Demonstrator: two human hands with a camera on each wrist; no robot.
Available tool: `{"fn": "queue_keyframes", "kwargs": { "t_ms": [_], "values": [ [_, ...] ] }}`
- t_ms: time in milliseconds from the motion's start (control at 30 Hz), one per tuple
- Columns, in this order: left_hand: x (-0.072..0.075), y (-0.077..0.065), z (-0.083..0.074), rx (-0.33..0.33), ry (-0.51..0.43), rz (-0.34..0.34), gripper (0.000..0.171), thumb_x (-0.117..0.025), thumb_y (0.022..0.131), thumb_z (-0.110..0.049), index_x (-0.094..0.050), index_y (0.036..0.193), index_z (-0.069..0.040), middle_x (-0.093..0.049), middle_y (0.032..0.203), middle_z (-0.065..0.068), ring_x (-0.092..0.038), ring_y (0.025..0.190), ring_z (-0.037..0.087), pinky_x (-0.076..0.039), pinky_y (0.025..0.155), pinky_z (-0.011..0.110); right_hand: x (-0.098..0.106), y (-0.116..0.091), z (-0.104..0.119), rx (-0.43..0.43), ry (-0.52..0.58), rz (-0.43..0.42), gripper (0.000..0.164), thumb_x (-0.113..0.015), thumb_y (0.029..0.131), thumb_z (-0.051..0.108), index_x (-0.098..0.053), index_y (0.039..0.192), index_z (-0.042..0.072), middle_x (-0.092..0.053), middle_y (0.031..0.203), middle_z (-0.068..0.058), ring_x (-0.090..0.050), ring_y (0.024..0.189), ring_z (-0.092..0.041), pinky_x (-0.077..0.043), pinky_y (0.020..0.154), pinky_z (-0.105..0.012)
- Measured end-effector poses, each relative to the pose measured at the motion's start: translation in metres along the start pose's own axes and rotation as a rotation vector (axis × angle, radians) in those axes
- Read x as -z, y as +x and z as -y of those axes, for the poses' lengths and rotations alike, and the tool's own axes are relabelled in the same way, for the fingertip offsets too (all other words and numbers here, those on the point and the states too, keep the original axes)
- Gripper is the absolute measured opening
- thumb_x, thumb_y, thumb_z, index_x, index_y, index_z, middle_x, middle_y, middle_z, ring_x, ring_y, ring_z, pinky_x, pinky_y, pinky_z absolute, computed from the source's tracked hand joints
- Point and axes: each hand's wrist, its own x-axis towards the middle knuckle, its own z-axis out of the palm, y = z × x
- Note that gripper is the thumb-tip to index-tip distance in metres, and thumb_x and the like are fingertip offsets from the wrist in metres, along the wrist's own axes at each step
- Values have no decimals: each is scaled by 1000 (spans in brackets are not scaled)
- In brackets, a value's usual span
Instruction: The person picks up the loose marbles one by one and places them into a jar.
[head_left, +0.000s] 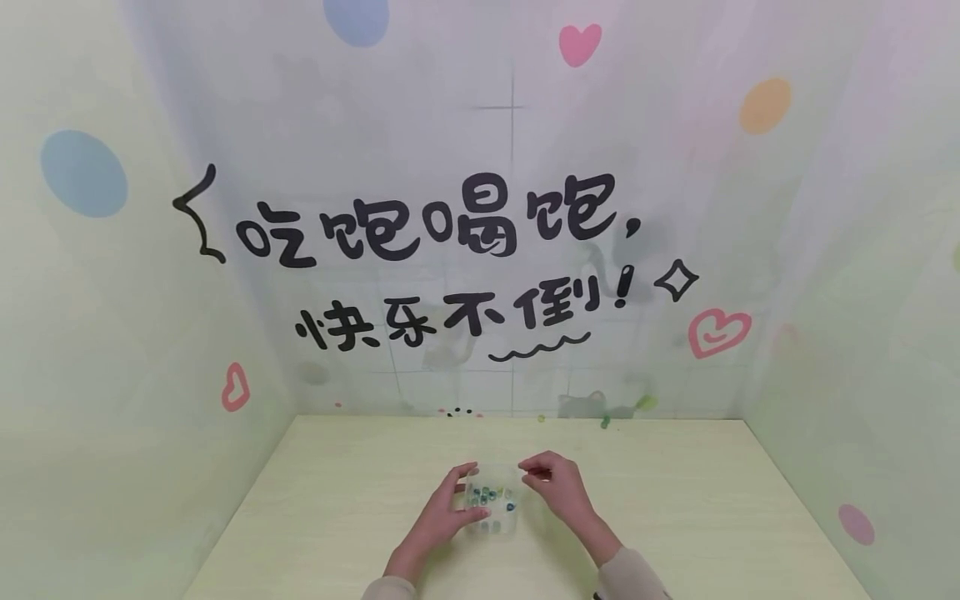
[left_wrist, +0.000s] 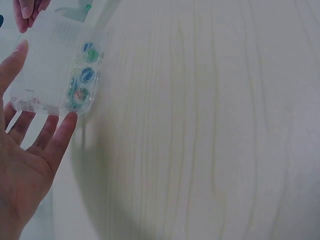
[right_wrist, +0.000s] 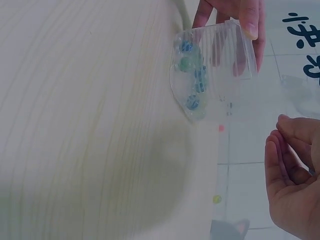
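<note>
A clear plastic box is held by my left hand from its left side, with the thumb on one face and the fingers along the opposite one. Several glass marbles with blue, green and yellow colouring lie together inside, toward the box's lower end in the wrist views. To the right of the box is my right hand, apart from it. Its fingers are curled, the thumb tip meeting the index finger, and nothing shows between them.
The pale wood-grain table runs back to a printed curtain wall with large dark lettering. Similar patterned walls close in the left and right sides. The box and hands are over the table's front middle.
</note>
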Motion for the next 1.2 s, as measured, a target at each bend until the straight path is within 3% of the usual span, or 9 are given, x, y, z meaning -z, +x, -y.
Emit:
{"fn": "queue_keyframes", "kwargs": {
  "t_ms": [167,833,1200],
  "values": [
    [0,0,0,9,-4,-2,77,-78,87,-20,-37,150,-8,-42,153,23,-45,132,51,-59,94,47,4,0,-3,17,6,-19,14,-72,85,-3,-74,99,0,-73,95,-12,-69,85,-20,-61,74,-22],
    [0,0,0,-3,-29,3,77,-78,87,-19,-37,150,-7,-40,154,23,-44,133,50,-59,94,45,20,-4,-17,-58,22,-101,16,-74,84,-3,-74,99,-1,-73,97,-12,-67,87,-21,-60,75,-20],
    [1,0,1,-6,-33,14,77,-77,88,-19,-35,151,-7,-40,154,22,-45,133,50,-59,93,45,29,-6,-25,-58,42,-137,20,-74,83,-3,-72,103,-5,-72,98,-19,-67,86,-20,-61,78,-24]
  ]
}}
